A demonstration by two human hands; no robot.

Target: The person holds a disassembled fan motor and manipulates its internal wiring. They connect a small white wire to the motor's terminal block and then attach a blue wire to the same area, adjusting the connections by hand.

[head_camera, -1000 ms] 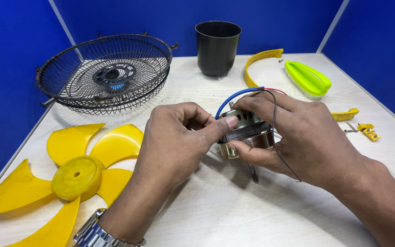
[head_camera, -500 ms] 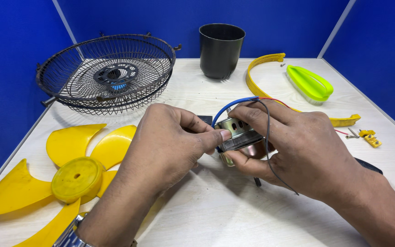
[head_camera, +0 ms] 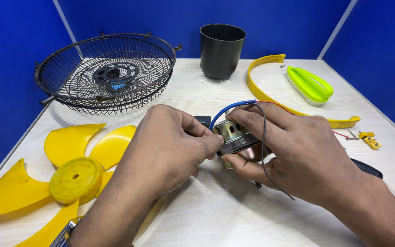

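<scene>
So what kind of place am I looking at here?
Probably a small repair or assembly bench boxed in by blue partition walls. Fan parts lie about: a wire fan guard, a yellow fan blade, and the small metal motor held in both hands.

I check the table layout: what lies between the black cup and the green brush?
In the head view, the curved yellow band lies between the black cup and the green brush; its upper end is there.

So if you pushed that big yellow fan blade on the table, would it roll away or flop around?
Probably neither. The yellow fan blade lies flat on the table, so it would likely slide rather than roll. Its thin moulded plastic blades look light for their size and fairly stiff, perhaps bending slightly at the tips. The smooth surface may feel a bit slippery.
</scene>
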